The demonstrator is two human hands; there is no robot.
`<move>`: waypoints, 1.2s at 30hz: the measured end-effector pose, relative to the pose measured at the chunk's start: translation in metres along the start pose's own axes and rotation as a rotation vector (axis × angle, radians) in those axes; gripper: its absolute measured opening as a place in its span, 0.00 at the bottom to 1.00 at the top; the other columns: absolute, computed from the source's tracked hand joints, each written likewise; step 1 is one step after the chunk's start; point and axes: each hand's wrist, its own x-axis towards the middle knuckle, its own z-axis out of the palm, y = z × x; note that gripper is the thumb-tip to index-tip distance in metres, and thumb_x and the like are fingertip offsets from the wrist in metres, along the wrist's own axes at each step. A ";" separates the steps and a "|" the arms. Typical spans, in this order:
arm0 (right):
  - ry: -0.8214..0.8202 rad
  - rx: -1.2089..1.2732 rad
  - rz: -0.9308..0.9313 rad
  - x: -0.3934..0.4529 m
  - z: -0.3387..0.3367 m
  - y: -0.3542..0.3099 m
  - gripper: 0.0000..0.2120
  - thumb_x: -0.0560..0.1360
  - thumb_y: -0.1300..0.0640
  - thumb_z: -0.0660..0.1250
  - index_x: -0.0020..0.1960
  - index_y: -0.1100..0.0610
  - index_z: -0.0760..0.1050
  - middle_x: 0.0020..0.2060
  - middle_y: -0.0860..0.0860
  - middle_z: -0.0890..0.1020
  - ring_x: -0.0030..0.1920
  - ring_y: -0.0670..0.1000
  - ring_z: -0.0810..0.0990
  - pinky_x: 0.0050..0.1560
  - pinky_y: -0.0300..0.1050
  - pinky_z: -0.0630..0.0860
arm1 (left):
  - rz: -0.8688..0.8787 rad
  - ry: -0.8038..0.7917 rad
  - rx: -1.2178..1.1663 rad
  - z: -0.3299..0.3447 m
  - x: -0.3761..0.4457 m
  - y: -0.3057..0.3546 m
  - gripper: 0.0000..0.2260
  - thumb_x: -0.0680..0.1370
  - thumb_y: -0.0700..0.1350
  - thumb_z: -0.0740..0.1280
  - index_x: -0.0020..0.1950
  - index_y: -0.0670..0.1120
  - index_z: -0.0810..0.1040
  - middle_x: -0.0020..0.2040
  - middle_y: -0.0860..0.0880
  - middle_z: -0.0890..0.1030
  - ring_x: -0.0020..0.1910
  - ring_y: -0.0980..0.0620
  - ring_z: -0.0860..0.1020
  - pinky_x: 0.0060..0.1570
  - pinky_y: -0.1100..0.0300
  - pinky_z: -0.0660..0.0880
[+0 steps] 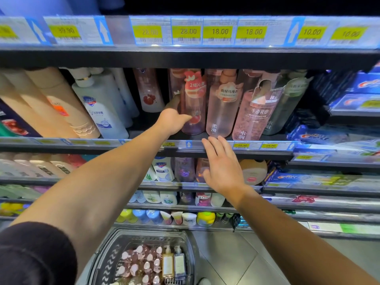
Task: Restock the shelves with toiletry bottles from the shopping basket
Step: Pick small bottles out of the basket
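Observation:
My left hand (171,118) reaches into the middle shelf (144,143) and grips a clear pink bottle (193,103) that stands upright there, thumb in front and fingers behind it. My right hand (223,165) hovers flat with straight fingers just below the shelf's front rail, holding nothing. More pink bottles (223,105) stand to the right of the held one. Down on the floor, the grey shopping basket (107,258) holds several pink-capped bottles (141,264), one amber pump bottle (168,262) and a bluish pump bottle (179,262).
Beige and white bottles (98,103) crowd the shelf's left side; a gap lies between them and the pink ones. Toothpaste boxes (337,136) fill the right. The upper shelf rail with price tags (220,31) overhangs. Lower shelves hold small bottles (164,169).

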 end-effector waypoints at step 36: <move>-0.121 -0.073 0.090 -0.062 0.007 -0.129 0.35 0.76 0.50 0.65 0.78 0.55 0.54 0.76 0.52 0.57 0.77 0.56 0.51 0.76 0.51 0.51 | 0.425 -0.079 0.482 -0.106 -0.166 -0.102 0.27 0.77 0.50 0.69 0.74 0.45 0.69 0.71 0.46 0.73 0.69 0.46 0.71 0.67 0.54 0.66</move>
